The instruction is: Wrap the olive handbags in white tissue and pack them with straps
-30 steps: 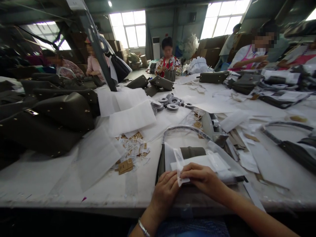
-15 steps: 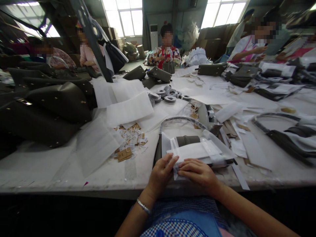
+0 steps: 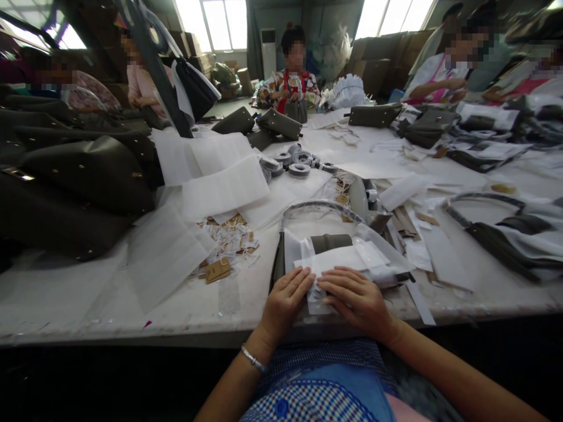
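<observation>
A dark handbag [image 3: 276, 265] lies at the table's front edge, its wrapped handle [image 3: 319, 205] arching away from me. White tissue paper [image 3: 336, 262] and clear film cover its front, around a grey-brown rolled piece [image 3: 332, 242]. My left hand [image 3: 288, 299] rests on the near left part of the wrapping, fingers stretched out side by side. On the right, my right hand [image 3: 356, 299] lies on the same wrapping with its fingers extended. Both sets of fingertips nearly meet over a white paper strip [image 3: 317, 302] that hangs toward me.
Dark bags [image 3: 79, 193] are piled at the left. Tissue sheets [image 3: 224, 190] and brown tags [image 3: 217, 269] lie left of centre. Grey rolls [image 3: 299, 170] sit beyond the handbag. Another wrapped bag [image 3: 497, 243] is at the right. Several people work around the table, one [image 3: 288, 88] opposite.
The fingers of both my hands have straightened and flattened on the wrapping, my left hand's most clearly. The whole view has shifted slightly.
</observation>
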A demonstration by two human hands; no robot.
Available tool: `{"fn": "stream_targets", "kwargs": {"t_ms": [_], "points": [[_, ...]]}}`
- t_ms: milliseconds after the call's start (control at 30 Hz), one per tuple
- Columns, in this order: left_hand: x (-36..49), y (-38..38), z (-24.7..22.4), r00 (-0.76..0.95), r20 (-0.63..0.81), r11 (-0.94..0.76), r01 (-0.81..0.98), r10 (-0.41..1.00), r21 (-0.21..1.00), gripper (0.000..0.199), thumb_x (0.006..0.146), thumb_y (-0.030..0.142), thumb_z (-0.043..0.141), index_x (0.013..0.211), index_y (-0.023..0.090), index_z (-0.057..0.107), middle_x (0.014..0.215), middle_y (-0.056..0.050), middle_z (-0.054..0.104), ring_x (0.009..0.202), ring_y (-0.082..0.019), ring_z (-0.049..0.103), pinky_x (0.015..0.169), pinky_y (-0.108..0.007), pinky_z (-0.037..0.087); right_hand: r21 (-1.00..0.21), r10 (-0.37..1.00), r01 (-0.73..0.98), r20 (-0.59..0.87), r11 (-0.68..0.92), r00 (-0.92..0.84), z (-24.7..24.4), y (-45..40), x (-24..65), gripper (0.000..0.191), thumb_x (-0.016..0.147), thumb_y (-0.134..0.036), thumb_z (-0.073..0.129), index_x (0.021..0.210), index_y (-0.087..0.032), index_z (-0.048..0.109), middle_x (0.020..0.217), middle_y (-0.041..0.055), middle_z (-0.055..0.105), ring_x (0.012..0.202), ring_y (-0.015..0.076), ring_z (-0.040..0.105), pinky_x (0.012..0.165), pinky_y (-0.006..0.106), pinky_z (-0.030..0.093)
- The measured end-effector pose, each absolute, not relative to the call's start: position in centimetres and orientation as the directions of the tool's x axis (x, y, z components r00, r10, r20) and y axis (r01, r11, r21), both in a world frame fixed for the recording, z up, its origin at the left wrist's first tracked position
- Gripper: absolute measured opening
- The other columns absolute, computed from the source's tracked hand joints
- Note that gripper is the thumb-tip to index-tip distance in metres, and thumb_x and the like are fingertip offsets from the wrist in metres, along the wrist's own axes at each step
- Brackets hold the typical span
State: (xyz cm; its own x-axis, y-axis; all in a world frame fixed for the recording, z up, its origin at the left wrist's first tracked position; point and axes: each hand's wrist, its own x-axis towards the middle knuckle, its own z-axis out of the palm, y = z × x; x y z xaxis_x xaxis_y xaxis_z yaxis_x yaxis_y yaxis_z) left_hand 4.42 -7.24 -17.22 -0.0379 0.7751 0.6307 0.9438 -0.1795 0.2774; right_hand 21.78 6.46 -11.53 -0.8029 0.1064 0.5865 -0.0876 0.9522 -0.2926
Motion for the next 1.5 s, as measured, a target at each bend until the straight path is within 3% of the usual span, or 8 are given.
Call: {"fn": "stream_targets", "kwargs": {"t_ms": [200,400,500,767,867,1000,1167,1500], "points": [[4.3,-7.3,-17.2,-0.016,0.621,-0.198,0.941,0.784,0.275,0.054,0.094,0.015,0.056,0.146,0.016,0.041,0.139,-0.012,0.060,0.134,-0.022,0.051,0.109,-0.040,0.051,-0.150,0.191,0.137,0.454,0.979,-0.870,-13.6,6.4,20.5,0.057,0.092,-0.018,0.055,0.148,-0.017,0.044,0.142,0.0123,0.057,0.133,0.0271,0.052,0.115,0.051,0.037],[4.2,-7.9,-15.0,-0.014,0.462,-0.188,0.902,0.887,0.388,0.061,0.091,0.025,0.060,0.147,0.016,0.040,0.147,-0.012,0.052,0.140,-0.026,0.043,0.114,-0.045,0.046,-0.116,0.207,0.172,0.482,0.978,-0.851,-15.0,5.9,20.7,0.055,0.096,-0.023,0.054,0.150,-0.017,0.041,0.143,0.0117,0.056,0.134,0.0257,0.051,0.117,0.051,0.033],[4.4,-7.7,-15.3,-0.060,0.530,-0.160,0.919,0.846,0.361,0.051,0.093,0.026,0.059,0.142,0.019,0.047,0.141,-0.010,0.058,0.133,-0.025,0.052,0.109,-0.044,0.051,-0.122,0.223,0.187,0.491,0.975,-0.842,-14.9,5.8,20.4,0.052,0.098,-0.024,0.052,0.149,-0.017,0.042,0.143,0.0110,0.057,0.134,0.0251,0.051,0.119,0.050,0.030],[4.2,-7.3,-16.6,-0.033,0.611,-0.185,0.939,0.791,0.290,0.049,0.095,0.011,0.053,0.143,0.021,0.047,0.139,-0.008,0.061,0.133,-0.022,0.053,0.107,-0.040,0.053,-0.095,0.038,-0.016,0.540,0.995,-0.841,-15.7,4.4,24.0,0.045,0.096,-0.020,0.059,0.140,-0.020,0.052,0.139,0.0078,0.061,0.141,0.0235,0.043,0.120,0.050,0.031],[4.1,-7.3,-16.4,-0.024,0.604,-0.192,0.938,0.797,0.290,0.048,0.096,0.012,0.053,0.143,0.022,0.047,0.138,-0.007,0.061,0.133,-0.021,0.052,0.107,-0.039,0.053,-0.080,-0.070,-0.127,0.503,0.989,-0.861,-17.3,3.3,25.1,0.039,0.098,-0.019,0.055,0.136,-0.017,0.056,0.133,0.0082,0.065,0.135,0.0234,0.050,0.114,0.048,0.041],[4.1,-7.2,-16.4,-0.018,0.605,-0.188,0.943,0.796,0.275,0.048,0.095,0.011,0.053,0.142,0.022,0.049,0.138,-0.007,0.061,0.133,-0.021,0.052,0.107,-0.039,0.053,-0.140,-0.028,-0.112,0.499,0.984,-0.866,-18.6,2.4,24.2,0.036,0.099,-0.011,0.046,0.131,-0.017,0.061,0.128,0.0085,0.068,0.122,0.0235,0.062,0.098,0.042,0.055],[4.3,-7.3,-16.8,-0.014,0.616,-0.173,0.954,0.788,0.243,0.047,0.094,0.009,0.054,0.139,0.020,0.051,0.137,-0.007,0.062,0.132,-0.021,0.053,0.107,-0.040,0.053,-0.256,0.063,-0.143,0.657,0.956,-0.752,-18.3,2.1,22.8,0.024,0.095,-0.010,0.052,0.110,-0.017,0.070,0.106,0.0067,0.077,0.099,0.0187,0.072,0.091,0.035,0.058],[4.4,-7.2,-17.1,-0.015,0.605,-0.149,0.964,0.796,0.220,0.049,0.093,0.007,0.054,0.140,0.018,0.050,0.138,-0.008,0.061,0.133,-0.021,0.053,0.109,-0.040,0.051,-0.313,0.080,-0.170,0.648,0.934,-0.758,-17.4,1.1,23.1,0.029,0.097,-0.012,0.041,0.106,-0.018,0.068,0.096,0.0050,0.078,0.087,0.0178,0.074,0.082,0.032,0.060]]}}
